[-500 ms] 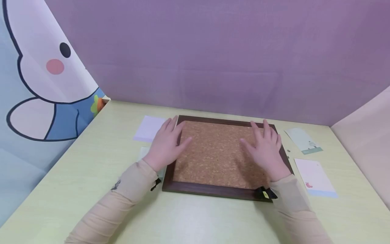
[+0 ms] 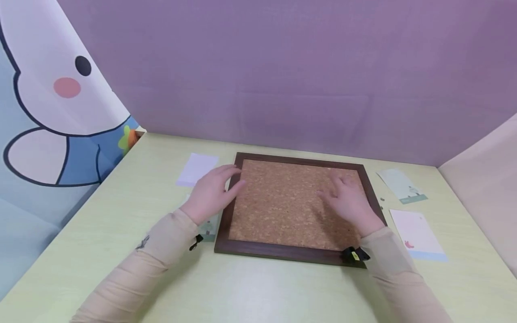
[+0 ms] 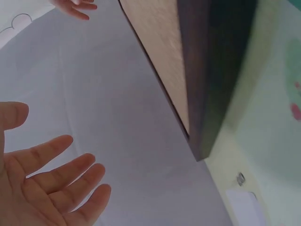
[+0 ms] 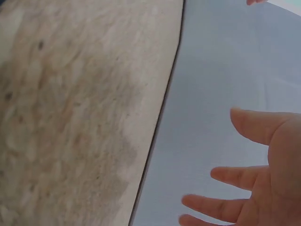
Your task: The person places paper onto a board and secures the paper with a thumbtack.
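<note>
A cork board [image 2: 282, 204] in a dark brown wooden frame lies flat on the table. Over its left edge hovers my left hand [image 2: 210, 190], fingers loosely extended and holding nothing; the left wrist view shows the same hand [image 3: 56, 183] with its fingers spread beside the frame's corner [image 3: 200, 146]. My right hand [image 2: 349, 199] hangs above the right part of the cork, its palm bare in the right wrist view, where the fingers [image 4: 216, 207] stay apart from the board.
A lilac paper [image 2: 197, 168] and a partly covered green-tinted card [image 2: 208, 229] lie left of the board. To its right are a card with a green strip [image 2: 401, 185], a white card with a blue edge [image 2: 418, 233] and small dark bits [image 2: 382, 204].
My left hand has shifted left and slightly down, off the frame's upper left corner. The right hand's fingers have drawn in and down from the top right of the frame.
</note>
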Demonstrator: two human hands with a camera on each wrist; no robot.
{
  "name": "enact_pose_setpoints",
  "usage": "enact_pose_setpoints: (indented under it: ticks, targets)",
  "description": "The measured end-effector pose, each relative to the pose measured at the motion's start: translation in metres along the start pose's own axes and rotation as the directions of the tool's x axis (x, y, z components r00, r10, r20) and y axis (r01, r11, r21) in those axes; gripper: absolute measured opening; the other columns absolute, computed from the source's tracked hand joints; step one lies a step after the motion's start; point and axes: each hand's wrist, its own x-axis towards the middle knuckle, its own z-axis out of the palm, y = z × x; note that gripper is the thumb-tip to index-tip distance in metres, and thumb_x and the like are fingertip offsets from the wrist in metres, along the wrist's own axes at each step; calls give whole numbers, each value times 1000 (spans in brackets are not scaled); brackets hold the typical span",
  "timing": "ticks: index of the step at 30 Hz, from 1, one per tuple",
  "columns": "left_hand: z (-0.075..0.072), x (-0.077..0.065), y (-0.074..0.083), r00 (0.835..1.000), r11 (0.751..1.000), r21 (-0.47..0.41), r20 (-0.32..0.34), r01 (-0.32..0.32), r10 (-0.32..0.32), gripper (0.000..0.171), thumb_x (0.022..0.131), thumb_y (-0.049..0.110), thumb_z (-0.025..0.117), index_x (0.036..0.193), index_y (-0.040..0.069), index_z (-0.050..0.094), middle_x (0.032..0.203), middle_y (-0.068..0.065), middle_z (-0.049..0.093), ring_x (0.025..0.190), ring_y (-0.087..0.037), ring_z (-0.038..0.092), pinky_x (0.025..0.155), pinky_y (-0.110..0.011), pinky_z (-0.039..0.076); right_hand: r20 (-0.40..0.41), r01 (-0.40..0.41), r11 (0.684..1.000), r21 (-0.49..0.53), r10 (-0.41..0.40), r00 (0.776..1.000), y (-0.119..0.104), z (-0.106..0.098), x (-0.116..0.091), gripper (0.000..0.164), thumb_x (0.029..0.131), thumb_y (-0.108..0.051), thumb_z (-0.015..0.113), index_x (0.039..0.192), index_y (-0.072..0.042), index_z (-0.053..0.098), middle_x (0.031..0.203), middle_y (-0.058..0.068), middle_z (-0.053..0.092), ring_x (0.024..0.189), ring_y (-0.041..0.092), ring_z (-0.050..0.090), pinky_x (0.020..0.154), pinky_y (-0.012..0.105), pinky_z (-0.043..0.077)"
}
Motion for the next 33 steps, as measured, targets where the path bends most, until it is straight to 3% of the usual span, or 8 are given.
enact_pose_setpoints:
  ticks: [3,7,11,16,23,28,33]
  targets:
    - [-1,-1,-7,1000,1000,-10,21,16,-16,45,96,35,52,124,0,58,132,-18,56,123,-33,51,105,-46,40,19,24,999,-25,-24,1000,2,3,3,64,95,-34,52,145,1,30,135,35,42,119,49,47,95,62,41]
    - [-5,-2,-15,996,998,-27,59,65,-64,46,97,36,50,125,0,57,130,-17,58,119,-33,55,102,-46,43,68,52,996,-66,-47,997,3,6,5,53,94,-31,54,135,3,45,123,29,56,107,43,57,87,57,47]
    - [-9,0,-21,990,992,-54,91,114,-109,47,97,36,48,127,0,56,129,-17,59,113,-34,59,100,-46,44,130,39,996,-76,-28,991,4,8,7,53,93,-35,58,131,1,50,119,25,58,97,37,61,79,51,50]
    - [-12,3,-27,985,987,-86,117,135,-125,46,97,33,49,128,-1,55,128,-18,60,107,-36,62,96,-46,47,170,34,995,-91,-18,985,4,12,10,59,89,-38,63,131,2,51,127,27,54,109,41,56,87,54,48]
    - [-16,11,-33,983,992,-25,138,125,-120,45,97,33,48,126,-1,57,126,-17,61,109,-35,61,96,-46,47,245,25,993,-112,3,969,5,14,14,68,86,-44,65,135,1,48,138,28,45,123,46,45,99,60,39]
    - [-21,16,-39,982,991,-24,135,134,-129,44,98,32,47,126,-1,57,126,-18,61,112,-35,59,97,-47,46,282,47,991,-125,-10,959,5,14,14,71,81,-41,72,135,0,48,140,30,41,125,48,42,101,61,37]
    - [-26,20,-45,980,984,-81,134,162,-150,42,98,30,47,124,-2,57,124,-20,61,113,-35,58,99,-47,44,302,107,985,-139,-60,952,5,12,16,71,77,-34,77,132,1,50,133,30,44,119,47,47,97,58,41]
